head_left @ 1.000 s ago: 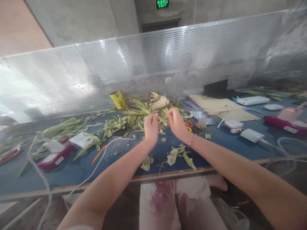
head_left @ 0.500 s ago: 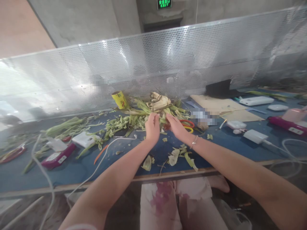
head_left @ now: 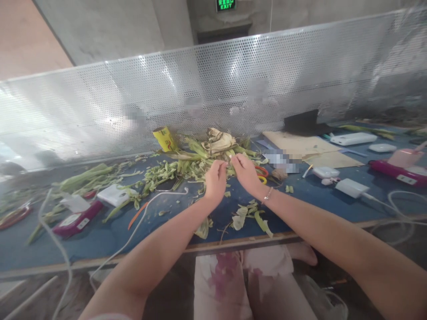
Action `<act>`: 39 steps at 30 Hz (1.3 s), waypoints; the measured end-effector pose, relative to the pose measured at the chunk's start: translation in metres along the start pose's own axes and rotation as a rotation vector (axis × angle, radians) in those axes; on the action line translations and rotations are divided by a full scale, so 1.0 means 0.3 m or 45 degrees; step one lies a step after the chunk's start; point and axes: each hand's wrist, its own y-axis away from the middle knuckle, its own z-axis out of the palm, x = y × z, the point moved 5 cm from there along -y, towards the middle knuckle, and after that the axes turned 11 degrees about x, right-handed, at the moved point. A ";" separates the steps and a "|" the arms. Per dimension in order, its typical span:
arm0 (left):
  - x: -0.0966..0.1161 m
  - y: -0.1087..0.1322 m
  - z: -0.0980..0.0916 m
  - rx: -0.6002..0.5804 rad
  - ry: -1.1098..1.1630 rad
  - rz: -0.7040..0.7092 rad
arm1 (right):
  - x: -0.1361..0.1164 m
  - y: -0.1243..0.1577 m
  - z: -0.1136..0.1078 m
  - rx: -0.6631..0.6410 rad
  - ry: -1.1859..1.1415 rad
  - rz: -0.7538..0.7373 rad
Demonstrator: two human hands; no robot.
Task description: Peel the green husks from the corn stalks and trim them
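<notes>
My left hand (head_left: 216, 180) is closed, thumb and fingertips pinched together, just in front of a pile of green plant pieces (head_left: 163, 173). Facing it, my right hand (head_left: 246, 174) also pinches, with a small pale bit showing at its fingertips. The fingertips are close together but apart; what lies between them is too small to name. Behind both hands lies a pale, withered leafy husk (head_left: 218, 141) on long green leaves. Orange and yellow loops (head_left: 262, 172), partly hidden, lie beside my right hand. Loose leaf scraps (head_left: 247, 217) are near the table's front edge.
A perforated metal screen (head_left: 213, 80) runs along the table's back. A yellow cardboard tube (head_left: 164, 138) leans before it. Left are a purple device (head_left: 77, 220), a white box (head_left: 115, 194) and a white cable (head_left: 140, 224). Brown paper (head_left: 300, 144) and a white charger (head_left: 352, 188) lie right.
My left hand has shifted slightly right and down, and its fingers are more drawn together. My right hand stays near the same place, fingers more curled. The view has turned slightly.
</notes>
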 end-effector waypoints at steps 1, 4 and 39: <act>-0.008 0.000 0.003 -0.005 0.020 -0.042 | -0.001 -0.002 -0.004 0.010 0.003 -0.013; -0.030 0.000 0.012 -0.012 0.104 -0.168 | -0.001 -0.010 -0.013 0.039 0.010 -0.044; -0.061 0.025 0.057 -0.121 0.619 -0.612 | 0.000 0.011 -0.009 -0.052 -0.009 -0.108</act>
